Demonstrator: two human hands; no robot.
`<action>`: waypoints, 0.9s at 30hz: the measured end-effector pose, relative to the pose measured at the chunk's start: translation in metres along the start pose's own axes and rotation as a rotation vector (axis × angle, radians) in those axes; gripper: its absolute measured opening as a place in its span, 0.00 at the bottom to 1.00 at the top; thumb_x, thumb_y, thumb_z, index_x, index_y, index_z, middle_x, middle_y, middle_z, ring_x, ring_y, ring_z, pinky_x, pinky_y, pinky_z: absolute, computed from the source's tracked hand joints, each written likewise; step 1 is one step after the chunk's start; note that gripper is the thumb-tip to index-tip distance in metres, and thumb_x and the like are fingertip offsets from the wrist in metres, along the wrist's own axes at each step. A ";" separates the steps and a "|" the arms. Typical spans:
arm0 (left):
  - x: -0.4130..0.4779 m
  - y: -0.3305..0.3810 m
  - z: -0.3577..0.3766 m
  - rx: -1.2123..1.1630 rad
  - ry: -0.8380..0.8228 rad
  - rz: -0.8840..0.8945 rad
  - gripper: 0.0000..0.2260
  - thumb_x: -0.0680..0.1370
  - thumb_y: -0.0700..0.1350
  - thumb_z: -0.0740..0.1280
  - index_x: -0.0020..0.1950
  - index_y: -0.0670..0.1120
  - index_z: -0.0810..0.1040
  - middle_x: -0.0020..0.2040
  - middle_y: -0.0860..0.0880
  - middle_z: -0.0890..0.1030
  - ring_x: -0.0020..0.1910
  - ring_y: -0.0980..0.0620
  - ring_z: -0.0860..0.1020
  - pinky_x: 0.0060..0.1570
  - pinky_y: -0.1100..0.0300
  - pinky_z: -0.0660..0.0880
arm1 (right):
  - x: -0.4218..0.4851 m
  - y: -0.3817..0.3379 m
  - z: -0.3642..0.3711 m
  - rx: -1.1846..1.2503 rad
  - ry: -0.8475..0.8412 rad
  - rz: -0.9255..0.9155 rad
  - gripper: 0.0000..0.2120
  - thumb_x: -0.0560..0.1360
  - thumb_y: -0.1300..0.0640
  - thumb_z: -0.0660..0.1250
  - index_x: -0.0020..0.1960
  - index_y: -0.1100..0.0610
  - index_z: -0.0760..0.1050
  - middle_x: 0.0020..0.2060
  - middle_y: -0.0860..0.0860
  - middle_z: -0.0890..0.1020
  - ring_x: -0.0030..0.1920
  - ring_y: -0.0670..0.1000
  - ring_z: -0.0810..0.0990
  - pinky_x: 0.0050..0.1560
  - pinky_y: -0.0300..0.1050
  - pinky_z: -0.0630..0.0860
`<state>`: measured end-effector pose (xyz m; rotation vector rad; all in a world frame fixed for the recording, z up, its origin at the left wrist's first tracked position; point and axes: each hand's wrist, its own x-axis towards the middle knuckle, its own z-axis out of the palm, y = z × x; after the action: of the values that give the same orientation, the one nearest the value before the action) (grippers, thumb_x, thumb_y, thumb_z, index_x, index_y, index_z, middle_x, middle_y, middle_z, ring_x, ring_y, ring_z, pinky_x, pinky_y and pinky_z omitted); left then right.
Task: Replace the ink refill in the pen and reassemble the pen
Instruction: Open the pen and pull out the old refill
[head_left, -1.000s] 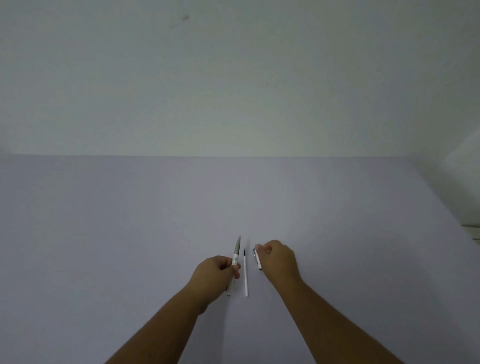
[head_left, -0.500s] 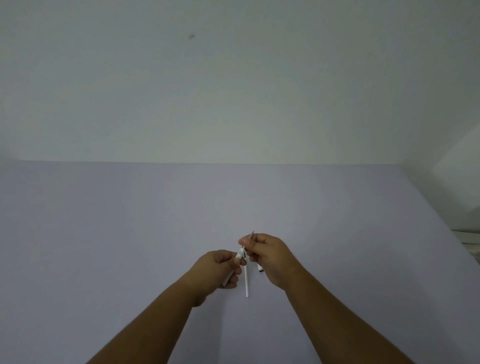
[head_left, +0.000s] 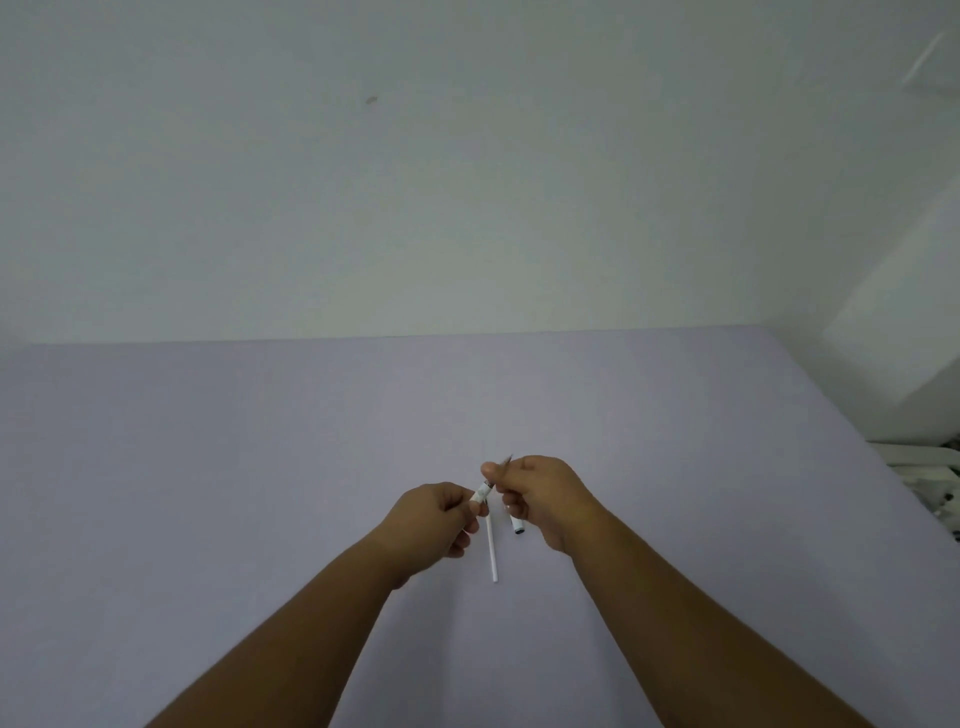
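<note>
Pen (head_left: 482, 492), frame centre: pinched between left hand (head_left: 435, 519) and right hand (head_left: 540, 493), undone. Refill (head_left: 491, 551) and cap (head_left: 516, 526) on table (head_left: 208, 467), below; reassembly outstanding.

The light is dim, soft and even, with a cool grey-violet cast over the table (head_left: 260, 467). No source shows. The wall (head_left: 467, 182) is slightly brighter toward its lower middle and darker at the corners. Shadows are faint: a soft one lies under each forearm and beneath the hands. There is no glare. The wide lens bows the table's far edge and stretches the forearms at the bottom. Small parts between the hands look soft and smeared.
</note>
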<state>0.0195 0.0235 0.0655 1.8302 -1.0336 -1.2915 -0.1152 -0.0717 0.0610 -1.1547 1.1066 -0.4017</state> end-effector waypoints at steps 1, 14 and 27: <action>0.000 0.001 0.001 0.001 -0.001 0.001 0.10 0.80 0.45 0.61 0.44 0.50 0.80 0.38 0.51 0.80 0.34 0.56 0.78 0.33 0.68 0.77 | 0.000 0.000 -0.002 0.017 -0.012 -0.023 0.06 0.70 0.57 0.72 0.38 0.60 0.79 0.32 0.53 0.77 0.33 0.49 0.73 0.39 0.41 0.74; -0.002 0.020 0.014 0.046 0.094 0.000 0.10 0.79 0.44 0.60 0.44 0.50 0.80 0.38 0.51 0.80 0.34 0.56 0.78 0.35 0.67 0.77 | 0.000 -0.017 -0.021 0.163 -0.167 -0.028 0.05 0.73 0.66 0.67 0.46 0.59 0.80 0.41 0.55 0.81 0.43 0.51 0.78 0.45 0.41 0.77; -0.008 0.027 0.021 0.056 0.131 -0.011 0.09 0.80 0.45 0.60 0.45 0.50 0.80 0.39 0.51 0.81 0.35 0.56 0.79 0.34 0.67 0.76 | -0.001 -0.019 -0.023 0.048 -0.071 -0.017 0.12 0.71 0.51 0.71 0.46 0.60 0.80 0.40 0.53 0.81 0.40 0.50 0.77 0.45 0.43 0.78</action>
<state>-0.0081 0.0165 0.0856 1.9372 -0.9985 -1.1424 -0.1298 -0.0908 0.0786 -1.1282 1.0213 -0.3954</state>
